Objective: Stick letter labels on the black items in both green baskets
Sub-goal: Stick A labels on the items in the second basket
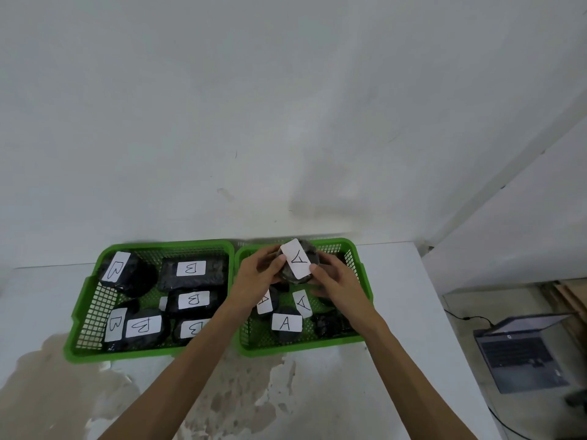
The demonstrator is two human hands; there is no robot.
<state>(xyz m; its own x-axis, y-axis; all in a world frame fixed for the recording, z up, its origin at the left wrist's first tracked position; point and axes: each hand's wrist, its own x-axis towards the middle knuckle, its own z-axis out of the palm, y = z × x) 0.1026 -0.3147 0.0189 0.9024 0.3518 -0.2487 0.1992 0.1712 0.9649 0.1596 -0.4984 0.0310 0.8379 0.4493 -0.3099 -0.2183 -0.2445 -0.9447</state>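
Above the right green basket (355,268), both hands hold a round black item (306,254) — the left hand (257,277) cups its left side, the right hand (333,281) its right, fingers (313,268) curled around it. A white label marked A (296,258) lies across its top. Below sit more A-labelled black items; the left green basket (95,300) beside it holds black items labelled B — both on the white desk (397,312).

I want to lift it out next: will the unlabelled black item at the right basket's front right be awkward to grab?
The unlabelled black item looks crinkled and glossy, so probably film-wrapped and slightly slippery. Its lumpy shape suggests it won't roll.
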